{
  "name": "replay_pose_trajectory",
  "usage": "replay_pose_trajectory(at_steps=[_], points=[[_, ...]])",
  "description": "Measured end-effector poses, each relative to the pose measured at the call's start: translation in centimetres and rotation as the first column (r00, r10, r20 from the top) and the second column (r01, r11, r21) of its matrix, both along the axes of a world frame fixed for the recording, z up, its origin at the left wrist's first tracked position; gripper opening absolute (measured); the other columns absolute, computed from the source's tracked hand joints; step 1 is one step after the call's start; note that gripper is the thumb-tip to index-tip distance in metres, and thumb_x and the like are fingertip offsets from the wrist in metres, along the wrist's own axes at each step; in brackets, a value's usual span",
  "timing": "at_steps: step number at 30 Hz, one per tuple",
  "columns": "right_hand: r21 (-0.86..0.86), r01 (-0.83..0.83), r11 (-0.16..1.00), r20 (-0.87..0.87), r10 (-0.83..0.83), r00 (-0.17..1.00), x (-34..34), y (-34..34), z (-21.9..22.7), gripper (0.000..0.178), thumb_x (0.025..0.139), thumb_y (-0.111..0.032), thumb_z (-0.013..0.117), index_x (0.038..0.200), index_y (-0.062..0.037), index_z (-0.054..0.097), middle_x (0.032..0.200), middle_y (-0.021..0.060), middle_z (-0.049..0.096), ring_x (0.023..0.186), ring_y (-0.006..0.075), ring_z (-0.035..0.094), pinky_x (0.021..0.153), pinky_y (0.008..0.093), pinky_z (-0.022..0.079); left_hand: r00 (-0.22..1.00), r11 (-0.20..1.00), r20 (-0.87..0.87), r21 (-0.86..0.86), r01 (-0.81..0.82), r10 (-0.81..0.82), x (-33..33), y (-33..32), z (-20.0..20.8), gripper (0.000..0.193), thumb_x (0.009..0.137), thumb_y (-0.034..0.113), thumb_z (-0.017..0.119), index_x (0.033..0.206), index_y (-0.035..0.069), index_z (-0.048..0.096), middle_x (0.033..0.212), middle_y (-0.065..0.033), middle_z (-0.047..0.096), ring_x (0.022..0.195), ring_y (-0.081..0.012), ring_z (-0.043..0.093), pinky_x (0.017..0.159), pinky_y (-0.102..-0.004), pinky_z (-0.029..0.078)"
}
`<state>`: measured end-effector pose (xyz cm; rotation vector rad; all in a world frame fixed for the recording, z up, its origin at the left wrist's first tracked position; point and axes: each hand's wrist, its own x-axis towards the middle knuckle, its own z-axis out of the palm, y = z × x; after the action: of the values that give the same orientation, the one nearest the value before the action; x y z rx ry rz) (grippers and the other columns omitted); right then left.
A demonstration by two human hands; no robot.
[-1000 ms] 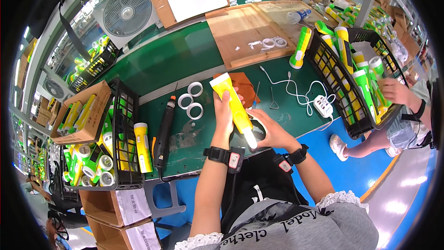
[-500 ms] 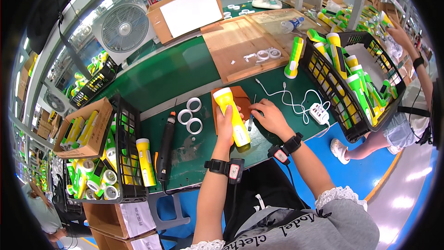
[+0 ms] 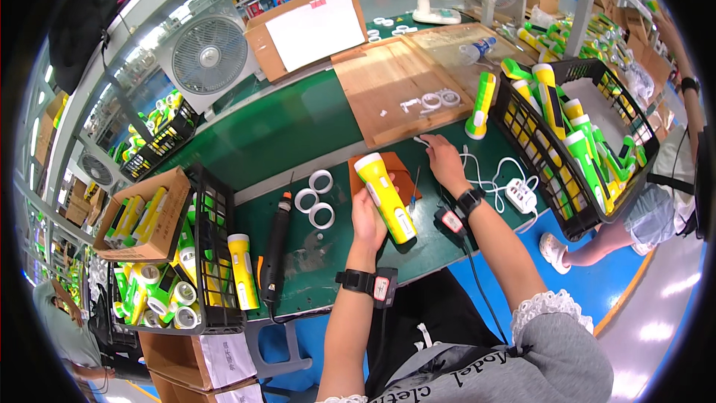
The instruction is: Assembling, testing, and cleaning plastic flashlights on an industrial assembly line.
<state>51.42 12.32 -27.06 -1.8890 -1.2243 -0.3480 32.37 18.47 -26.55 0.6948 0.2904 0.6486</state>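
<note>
Green bench (image 3: pixel 335 254) below both hands' fingers. Black crate (image 3: pixel 578 230) with yellow and green flashlights (image 3: pixel 589 153), right of the right fingers; second crate (image 3: pixel 227 319), well left of the left fingers. Black power driver (image 3: pixel 276 257) lies left of the left fingers, cord toward the person.

Left hand (image 3: pixel 367 220): fingers curled round the yellow flashlight (image 3: pixel 386 201), some hidden behind it. Flashlight slants, lens end away from person, tail nearer; can't tell if the tail touches the bench. Orange sheet (image 3: pixel 403 172) partly behind it.

Right hand (image 3: pixel 447 168): stretched out, fingertips close together, apparently pinching the white plug (image 3: pixel 420 139). White charger (image 3: pixel 520 196) right of those fingers and nearer the person, cable looping between. White rings (image 3: pixel 321 180) left of the left fingers. Thin tool (image 3: pixel 412 201) between the two hands.

Risks, my guess: loose cable loops could snag on the right wrist strap (image 3: pixel 470 200) or drag the charger; small plug could slip from a fingertip pinch; smooth flashlight could twist in a one-handed hold.
</note>
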Motion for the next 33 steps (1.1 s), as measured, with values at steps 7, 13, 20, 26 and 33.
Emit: replay_pose_trajectory(at_steps=[7, 13, 20, 26, 33], points=[[0.114, -0.353, 0.928, -0.201, 0.370, 0.907, -7.7, -2.9, 4.9, 0.010, 0.078, -0.014, 0.062, 0.085, -0.0099, 0.067, 0.072, 0.0012, 0.061, 0.061, 0.0150, 0.054, 0.062, 0.0286, 0.037, 0.989, 0.997, -0.131, 0.044, -0.056, 0.062, -0.8, 0.0, -0.2, 0.033, 0.091, 0.026, 0.046, 0.118, 0.006, 0.042, 0.101, -0.0075, 0.056, 0.087, -0.0177, 0.057, 0.073, -0.0322, 0.049], [0.111, -0.364, 0.925, -0.524, 0.365, 0.769, -8.6, -2.1, 5.7, 0.014, 0.080, -0.014, 0.059, 0.077, 0.0003, 0.062, 0.066, 0.0097, 0.063, 0.057, 0.0204, 0.060, 0.058, 0.0275, 0.046, 0.973, 0.990, -0.205, 0.112, -0.089, 0.110, -0.2, 0.2, -0.8, 0.033, 0.093, 0.035, 0.039, 0.109, 0.007, 0.046, 0.088, -0.0043, 0.057, 0.079, -0.0139, 0.056, 0.068, -0.0298, 0.048], [-0.021, -0.373, 0.928, -0.422, 0.330, 0.844, -8.1, -1.9, 7.4, 0.016, 0.076, -0.012, 0.061, 0.071, 0.0035, 0.059, 0.061, 0.0113, 0.060, 0.054, 0.0169, 0.058, 0.053, 0.0272, 0.045, 0.982, 0.994, -0.167, 0.080, -0.074, 0.087, -0.6, 0.2, -1.0, 0.033, 0.092, 0.031, 0.032, 0.103, 0.005, 0.050, 0.086, -0.0065, 0.058, 0.074, -0.0156, 0.057, 0.064, -0.0287, 0.046], [-0.091, -0.393, 0.915, -0.332, 0.344, 0.878, -7.7, -1.6, 8.1, 0.014, 0.074, -0.010, 0.059, 0.071, 0.0038, 0.057, 0.060, 0.0122, 0.060, 0.053, 0.0210, 0.058, 0.052, 0.0285, 0.045, 0.989, 0.982, -0.097, 0.167, -0.093, 0.110, -0.5, -0.8, 1.0, 0.030, 0.092, 0.020, 0.034, 0.120, 0.010, 0.034, 0.092, -0.0082, 0.054, 0.073, -0.0158, 0.057, 0.059, -0.0304, 0.051], [0.063, -0.335, 0.940, -0.308, 0.337, 0.890, -9.1, -1.8, 6.6, 0.012, 0.079, -0.013, 0.055, 0.075, -0.0012, 0.056, 0.060, 0.0146, 0.059, 0.055, 0.0286, 0.060, 0.053, 0.0326, 0.047, 0.971, 0.927, -0.030, 0.307, -0.217, 0.237, -0.2, -0.6, 0.4, 0.032, 0.094, 0.022, 0.039, 0.123, 0.009, 0.033, 0.095, -0.0063, 0.053, 0.077, -0.0125, 0.055, 0.064, -0.0255, 0.049]])
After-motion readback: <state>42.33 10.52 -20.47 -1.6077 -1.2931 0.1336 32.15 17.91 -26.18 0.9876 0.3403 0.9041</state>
